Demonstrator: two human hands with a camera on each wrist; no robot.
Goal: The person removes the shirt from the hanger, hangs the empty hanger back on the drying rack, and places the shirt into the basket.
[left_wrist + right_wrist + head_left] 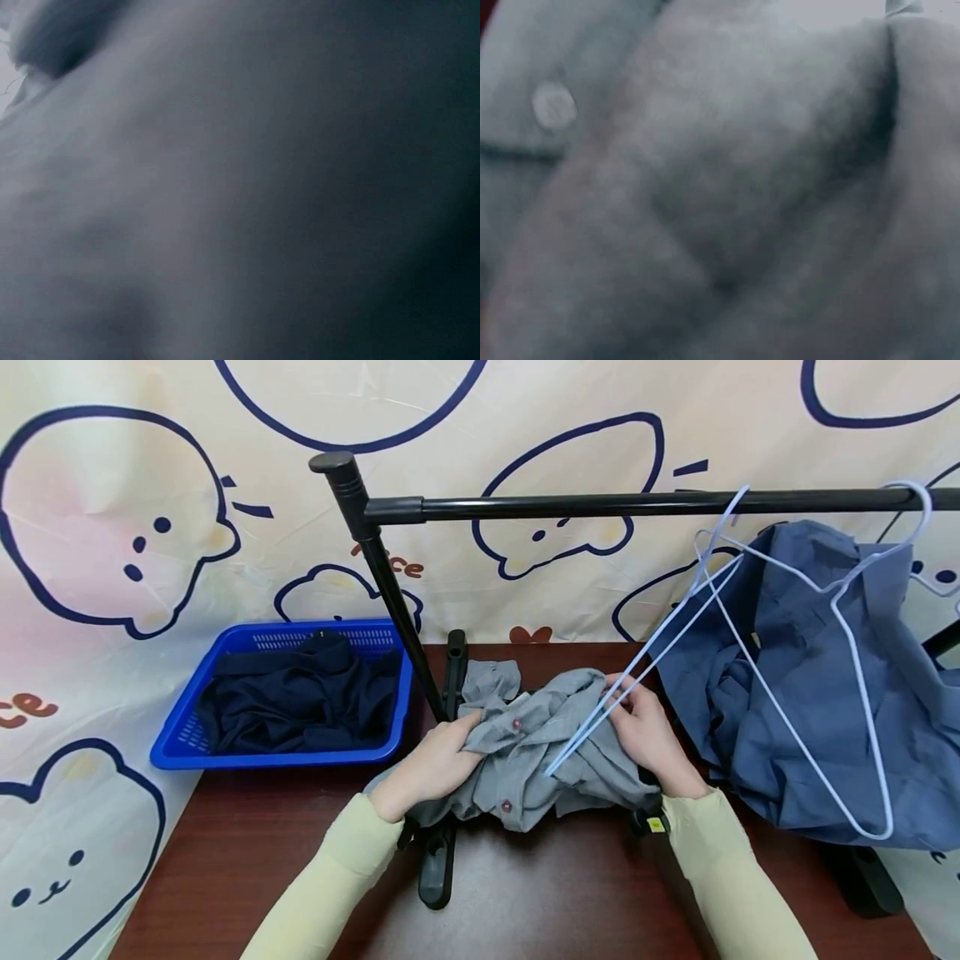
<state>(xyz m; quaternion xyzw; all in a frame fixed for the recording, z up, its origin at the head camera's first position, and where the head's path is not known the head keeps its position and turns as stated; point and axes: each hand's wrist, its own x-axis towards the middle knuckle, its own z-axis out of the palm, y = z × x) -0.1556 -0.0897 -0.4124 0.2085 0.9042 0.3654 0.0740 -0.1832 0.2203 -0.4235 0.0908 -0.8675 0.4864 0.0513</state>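
A crumpled grey button-up shirt (pixel 525 768) lies bunched on the table under both hands. My left hand (pixel 435 764) grips its left side, thumb on top of the cloth. With the fingertips my right hand (pixel 647 731) pinches the shirt's upper right part. Light blue hangers hang from the rail; the lower end of one hanger (pixel 567 754) reaches down across the shirt, in front of my right fingers. Blurred grey cloth (pixel 187 187) fills the left wrist view. Close folds and a pale button (pixel 554 105) show in the right wrist view; neither wrist view shows fingers clearly.
A black rail (pixel 540 508) on a slanted post (pixel 393 589) crosses above the table (pixel 555 893). On the left stands a blue basket (pixel 277 762) with dark navy clothing (pixel 300 697). A blue-grey shirt (pixel 802 735) hangs at the right, near another hanger (pixel 921 514).
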